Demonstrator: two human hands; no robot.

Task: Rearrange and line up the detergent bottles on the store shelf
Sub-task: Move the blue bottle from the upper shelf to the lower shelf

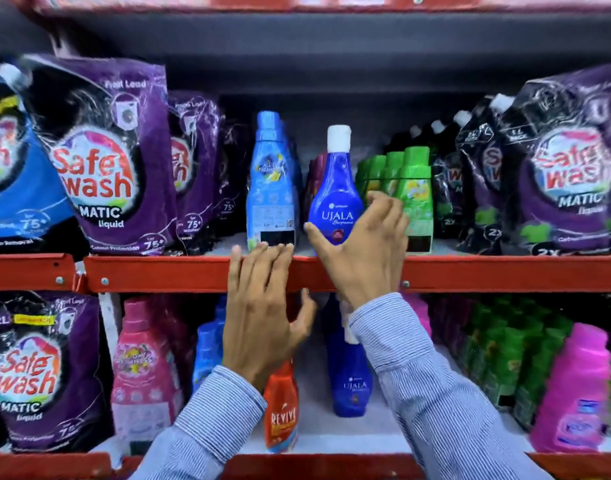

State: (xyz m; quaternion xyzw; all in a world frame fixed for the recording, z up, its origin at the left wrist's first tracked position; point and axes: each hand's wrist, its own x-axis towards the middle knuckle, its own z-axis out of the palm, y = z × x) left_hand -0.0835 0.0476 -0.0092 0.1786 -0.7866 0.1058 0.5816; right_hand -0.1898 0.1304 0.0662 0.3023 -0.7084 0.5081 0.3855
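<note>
Standing upright on the upper red shelf [193, 271], the dark blue Ujala bottle [335, 199] sits between a light blue bottle [271, 188] and a row of green bottles [415, 188]. The right hand [363, 251] cups it, fingers spread, not closed. The left hand [262, 313] hangs open at the shelf edge, holding nothing.

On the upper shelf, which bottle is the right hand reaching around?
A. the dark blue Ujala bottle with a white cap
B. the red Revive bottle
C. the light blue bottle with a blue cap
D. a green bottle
A: the right hand curls open around the lower part of the dark blue Ujala bottle, thumb on one side, fingers on the other; a firm grip is not clear.
</note>
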